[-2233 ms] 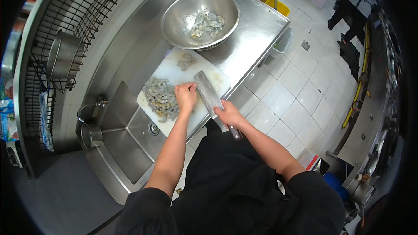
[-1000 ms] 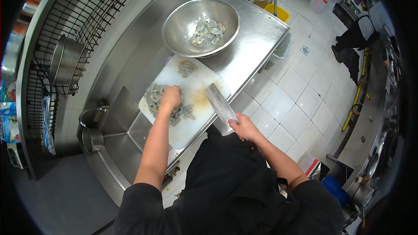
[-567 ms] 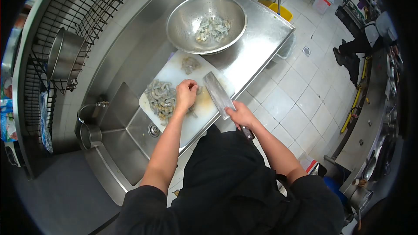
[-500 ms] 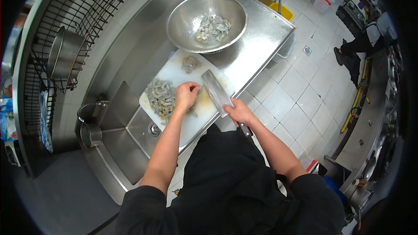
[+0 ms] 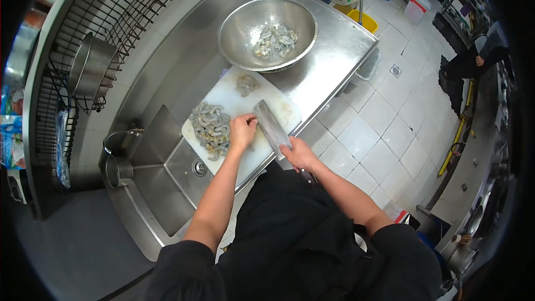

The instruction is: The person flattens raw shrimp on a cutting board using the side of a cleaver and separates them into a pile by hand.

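Cleaver (image 5: pixel 271 128) over the table's (image 5: pixel 340 39) near edge looks stiff and hefty, so the right hand (image 5: pixel 300 153) wrapping the handle end makes sense, while the left hand (image 5: pixel 243 132), in the probably soft, slippery shrimp (image 5: pixel 212 131) at the board's (image 5: pixel 285 110) left edge a second ago, now bunches its fingers beside the blade, can't tell what's pinched.

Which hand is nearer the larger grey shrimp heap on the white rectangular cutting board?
Left. The left hand is just right of the heap; the right hand is farther right, past the board.
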A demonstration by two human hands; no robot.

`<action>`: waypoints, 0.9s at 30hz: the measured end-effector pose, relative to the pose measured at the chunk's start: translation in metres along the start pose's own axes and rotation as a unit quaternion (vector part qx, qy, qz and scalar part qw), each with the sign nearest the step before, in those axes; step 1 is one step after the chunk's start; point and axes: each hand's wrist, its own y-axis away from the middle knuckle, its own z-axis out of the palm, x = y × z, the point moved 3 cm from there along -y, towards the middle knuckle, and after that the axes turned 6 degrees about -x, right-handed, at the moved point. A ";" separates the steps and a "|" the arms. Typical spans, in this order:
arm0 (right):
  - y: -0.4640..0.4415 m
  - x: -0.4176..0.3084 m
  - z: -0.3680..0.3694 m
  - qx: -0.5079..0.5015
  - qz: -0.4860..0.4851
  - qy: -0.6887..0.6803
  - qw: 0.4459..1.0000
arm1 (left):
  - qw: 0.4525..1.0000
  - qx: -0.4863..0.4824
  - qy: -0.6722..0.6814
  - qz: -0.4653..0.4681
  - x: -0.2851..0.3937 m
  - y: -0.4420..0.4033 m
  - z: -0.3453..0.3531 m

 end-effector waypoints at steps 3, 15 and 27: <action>-0.005 -0.002 0.005 0.019 -0.007 -0.020 1.000 | 0.999 -0.013 0.029 -0.044 -0.005 0.003 0.004; 0.051 0.024 -0.001 -0.068 -0.005 0.015 0.998 | 0.988 0.068 0.026 -0.134 -0.016 -0.003 0.018; 0.058 0.015 -0.026 -0.007 0.013 0.058 0.998 | 0.989 -0.041 -0.122 -0.068 0.008 -0.063 -0.065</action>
